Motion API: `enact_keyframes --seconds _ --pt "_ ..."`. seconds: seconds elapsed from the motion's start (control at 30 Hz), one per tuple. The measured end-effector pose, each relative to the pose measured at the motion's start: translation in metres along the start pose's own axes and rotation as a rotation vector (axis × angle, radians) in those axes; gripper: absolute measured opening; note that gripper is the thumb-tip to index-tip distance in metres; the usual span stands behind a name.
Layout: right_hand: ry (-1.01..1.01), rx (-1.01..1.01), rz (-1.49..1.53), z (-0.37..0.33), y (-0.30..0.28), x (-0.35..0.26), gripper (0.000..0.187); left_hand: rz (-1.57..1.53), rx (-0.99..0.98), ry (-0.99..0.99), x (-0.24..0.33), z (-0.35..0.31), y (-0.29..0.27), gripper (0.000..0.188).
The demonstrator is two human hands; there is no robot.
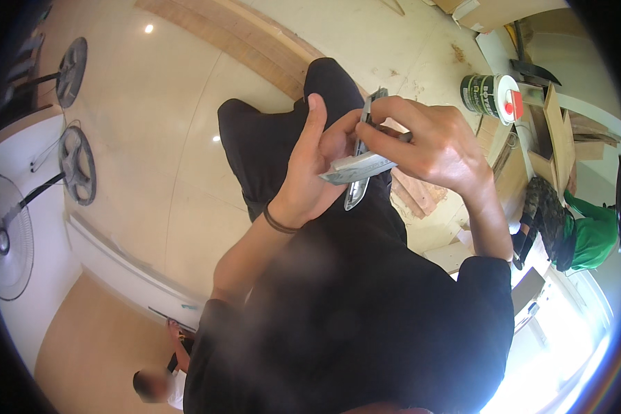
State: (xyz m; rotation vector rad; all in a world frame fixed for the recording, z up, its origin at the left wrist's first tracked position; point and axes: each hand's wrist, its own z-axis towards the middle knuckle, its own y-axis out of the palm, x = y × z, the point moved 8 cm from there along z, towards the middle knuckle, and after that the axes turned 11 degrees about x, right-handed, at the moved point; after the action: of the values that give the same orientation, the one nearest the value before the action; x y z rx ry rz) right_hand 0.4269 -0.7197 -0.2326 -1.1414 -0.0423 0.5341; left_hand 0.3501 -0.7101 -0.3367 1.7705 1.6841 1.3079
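Above my lap, two silver-grey metal pieces cross each other between my hands; they look like the body halves of a utility knife. My left hand has its thumb stretched up, with its fingers curled behind the upright knife half. From the right, my right hand holds the other knife half, which lies slanting across the first. Its thumb and forefinger also pinch at the upper part of the upright piece. Fingers partly hide both pieces, and I cannot tell whether a blade is among them.
Wooden boards lie on the pale tiled floor ahead. A dark bucket with a white lid stands right, near wood offcuts. At left are a standing fan and round bases. One person in green is at right, another lower left.
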Motion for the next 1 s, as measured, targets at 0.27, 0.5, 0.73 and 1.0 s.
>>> enact_keyframes --seconds 0.27,0.5,0.73,1.0 --pt "-0.01 -0.034 0.023 -0.009 -0.003 -0.008 0.021 -0.125 -0.007 -0.17 -0.01 -0.001 -0.001 0.079" --pt "-0.137 0.434 0.095 -0.023 -0.027 -0.049 0.03 -0.103 0.003 -0.118 -0.001 -0.005 0.002 0.079" --pt "-0.166 0.371 0.021 -0.024 -0.012 -0.078 0.033 -0.219 0.002 -0.046 0.01 -0.015 0.009 0.085" --pt "-0.125 0.266 0.115 -0.014 -0.022 -0.079 0.029 -0.505 -0.133 -0.032 0.023 -0.017 0.009 0.088"
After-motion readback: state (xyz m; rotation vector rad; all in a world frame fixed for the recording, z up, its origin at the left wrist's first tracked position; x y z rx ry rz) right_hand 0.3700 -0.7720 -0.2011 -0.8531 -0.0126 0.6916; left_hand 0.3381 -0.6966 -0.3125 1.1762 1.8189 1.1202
